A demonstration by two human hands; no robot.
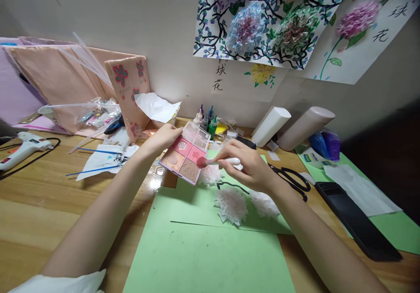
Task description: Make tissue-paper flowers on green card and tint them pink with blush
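My left hand (166, 136) grips a makeup palette (179, 158) by its left side, its clear lid raised and several pink and tan pans facing me. In my right hand (244, 164) is a makeup brush (231, 161) with a white handle. Its pink bristles meet the palette's right edge, at a pink pan. Below the hands, a fluffy white paper flower (231, 205) lies on a green sheet (197, 258). Another paper flower (264, 203) sits beside it, partly behind my right wrist, and a third (211, 176) shows behind the palette. A black stem line runs between them.
Black scissors (293, 179) and a long black tray-like object (357, 221) lie to the right. A glue gun (24, 150) rests at far left, near thin blue sticks (98, 169) on white paper. Small paint bottles (212, 127) and two white containers (271, 126) stand by the wall.
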